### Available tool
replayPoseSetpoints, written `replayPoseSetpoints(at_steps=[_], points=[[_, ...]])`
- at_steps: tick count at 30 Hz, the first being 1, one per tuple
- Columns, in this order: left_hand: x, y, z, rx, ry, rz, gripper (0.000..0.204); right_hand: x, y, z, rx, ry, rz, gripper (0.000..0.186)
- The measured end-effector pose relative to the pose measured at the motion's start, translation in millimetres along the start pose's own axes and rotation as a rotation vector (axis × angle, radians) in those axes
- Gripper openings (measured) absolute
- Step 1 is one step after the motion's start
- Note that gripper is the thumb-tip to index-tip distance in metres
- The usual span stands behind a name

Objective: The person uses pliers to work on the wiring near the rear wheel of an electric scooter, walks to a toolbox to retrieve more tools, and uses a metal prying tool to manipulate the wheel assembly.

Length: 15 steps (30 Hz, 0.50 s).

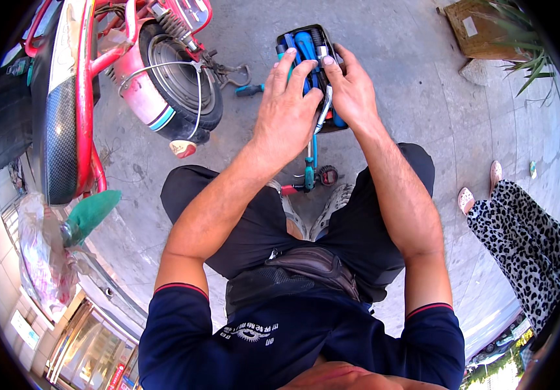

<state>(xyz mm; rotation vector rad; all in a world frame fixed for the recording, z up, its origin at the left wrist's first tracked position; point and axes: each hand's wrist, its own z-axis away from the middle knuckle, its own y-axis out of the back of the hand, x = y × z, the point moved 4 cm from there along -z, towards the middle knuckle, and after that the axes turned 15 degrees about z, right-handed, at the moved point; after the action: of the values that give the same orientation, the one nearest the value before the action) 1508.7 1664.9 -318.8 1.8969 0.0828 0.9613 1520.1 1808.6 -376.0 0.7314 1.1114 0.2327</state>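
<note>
Pale lettering curves around a gear-shaped emblem [250, 333] on the seated person's dark shirt [358, 338]. A white label [469, 26] marks a brown box [478, 36] at upper right. An open tool case [281, 38] lies on the grey pavement [416, 58] beyond the person's knees, packed with tools, including a bright blue one [304, 45]. The left hand [286, 107] spreads bent fingers over its left side; the right hand [352, 91] curves along its right edge, thumb inward. Whether either grip grasps anything cannot be told. A round gauge [327, 174] lies nearer the feet.
</note>
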Motion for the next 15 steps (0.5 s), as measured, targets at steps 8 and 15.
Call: replayPoseSetpoints(at_steps=[8,15], points=[[-1,33,-9,0.172,0.124,0.638,0.018,18,21,-18,-0.081,0.004,-0.179,0.056],[-3,39,47,0.270,0.640,1.369,0.013,96,37,-75,-0.065,-0.033,-0.068,0.049]])
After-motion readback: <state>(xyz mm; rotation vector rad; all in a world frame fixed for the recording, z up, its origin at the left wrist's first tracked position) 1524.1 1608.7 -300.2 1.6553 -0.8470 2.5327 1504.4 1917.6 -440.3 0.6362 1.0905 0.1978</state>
